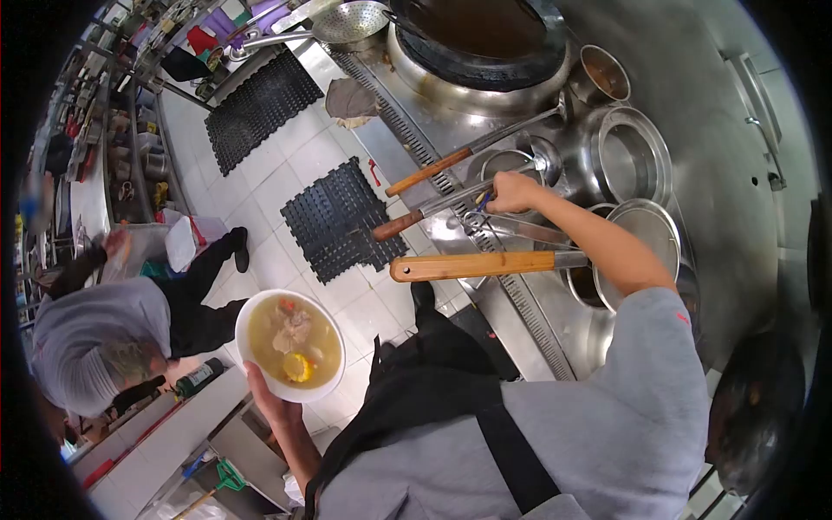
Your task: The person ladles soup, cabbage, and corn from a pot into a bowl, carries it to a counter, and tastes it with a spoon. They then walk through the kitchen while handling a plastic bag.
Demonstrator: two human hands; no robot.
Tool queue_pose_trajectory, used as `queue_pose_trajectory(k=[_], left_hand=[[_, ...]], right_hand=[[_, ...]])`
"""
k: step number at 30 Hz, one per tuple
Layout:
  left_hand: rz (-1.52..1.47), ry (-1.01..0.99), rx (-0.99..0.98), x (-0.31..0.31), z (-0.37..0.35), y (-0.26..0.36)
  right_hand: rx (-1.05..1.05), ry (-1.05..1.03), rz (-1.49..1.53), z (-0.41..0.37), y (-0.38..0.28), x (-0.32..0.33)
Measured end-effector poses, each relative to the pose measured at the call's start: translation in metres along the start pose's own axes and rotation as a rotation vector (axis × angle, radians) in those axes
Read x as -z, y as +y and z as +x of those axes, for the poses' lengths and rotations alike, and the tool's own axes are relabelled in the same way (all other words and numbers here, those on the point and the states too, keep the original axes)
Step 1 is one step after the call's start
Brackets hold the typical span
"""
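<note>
Even overhead light fills a kitchen seen through a fisheye lens; a black rim swallows the corners and bends the steel worktop [693, 104] and floor tiles [286, 173] into curves. Soft glare sits on the steel and on a pot lid [646, 230], and a thin highlight runs down a ladle [446, 205]. The bowl of soup [290, 342] is sharp; a co-worker's hand [115, 243] at far left smears with motion.

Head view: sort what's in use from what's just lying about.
In use:
- soup bowl, held in the left hand
- ladle, gripped by the right hand

Lying about:
- wok
- strainer
- long wooden handle
- steel pot
- floor mat
- green bottle
</note>
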State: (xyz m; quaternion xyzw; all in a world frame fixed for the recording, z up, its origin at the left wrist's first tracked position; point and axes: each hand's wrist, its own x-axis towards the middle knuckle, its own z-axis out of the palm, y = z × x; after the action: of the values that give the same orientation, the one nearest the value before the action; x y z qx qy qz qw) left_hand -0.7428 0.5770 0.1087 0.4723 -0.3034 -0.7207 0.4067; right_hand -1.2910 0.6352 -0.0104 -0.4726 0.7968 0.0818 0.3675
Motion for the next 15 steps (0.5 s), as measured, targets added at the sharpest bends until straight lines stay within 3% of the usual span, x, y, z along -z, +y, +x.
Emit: queue_pose_trajectory(k=[1,2,8,12,15], left_hand=[[0.022,-0.005,-0.009,-0.005,0.004,-0.002],[0.046,-0.013,-0.018,-0.008,0.008,-0.004],[0.015,-0.108,-0.01,-0.018,0.032,-0.011],[-0.023,-0.184,-0.017,-0.033,0.049,-0.009],[-0.024,-0.131,0.017,-0.035,0.067,-0.005]], right_hand=[[-0.041,-0.04,-0.025,-0.003,-0.007,0.002],[-0.021,0.065,-0.091,-0.009,-0.012,0.002],[-0.084,-0.003,-0.122,-0.016,-0.026,0.011],[-0.108,0.187,-0.211,-0.032,-0.008,0.019],[-0.093,0.245,-0.246,-0.043,0.019,0.026]])
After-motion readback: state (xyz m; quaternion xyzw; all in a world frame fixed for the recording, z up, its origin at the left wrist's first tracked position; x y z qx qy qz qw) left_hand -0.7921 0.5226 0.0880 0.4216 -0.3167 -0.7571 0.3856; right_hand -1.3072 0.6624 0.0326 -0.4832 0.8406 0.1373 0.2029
